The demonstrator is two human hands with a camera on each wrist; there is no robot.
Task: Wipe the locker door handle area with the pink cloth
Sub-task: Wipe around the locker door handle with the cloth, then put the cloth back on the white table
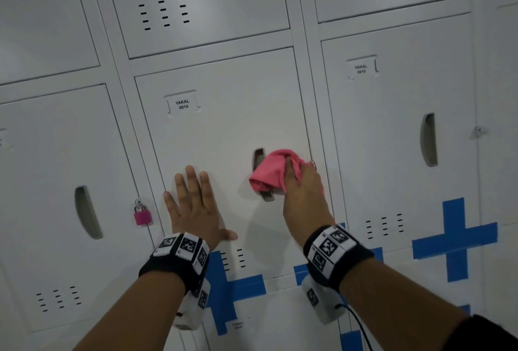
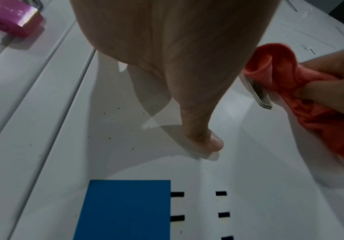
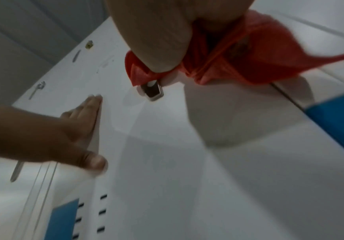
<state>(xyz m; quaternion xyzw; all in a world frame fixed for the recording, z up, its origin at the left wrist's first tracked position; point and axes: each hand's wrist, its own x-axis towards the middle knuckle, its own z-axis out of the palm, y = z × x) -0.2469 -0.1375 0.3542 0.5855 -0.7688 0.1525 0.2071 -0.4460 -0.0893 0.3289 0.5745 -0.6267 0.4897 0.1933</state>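
Note:
The white locker door point(image 1: 224, 126) labelled YAKAL 0014 has a recessed handle point(image 1: 259, 155) at its right side. My right hand point(image 1: 301, 185) grips the bunched pink cloth point(image 1: 269, 172) and holds it against the middle of the handle, so only the handle's top and bottom ends show. In the right wrist view the cloth point(image 3: 228, 58) covers the handle's upper part point(image 3: 152, 91). My left hand point(image 1: 193, 202) lies flat on the door, fingers spread, left of the handle. The left wrist view shows my thumb point(image 2: 206, 134) pressed on the door and the cloth point(image 2: 290, 81) at right.
A pink padlock point(image 1: 143, 216) hangs on the locker to the left. Blue tape crosses point(image 1: 454, 238) mark the doors below and to the right. The neighbouring locker point(image 1: 398, 126) labelled 0010 has its own handle point(image 1: 429, 140). Vent slots point(image 1: 232, 259) sit below my left hand.

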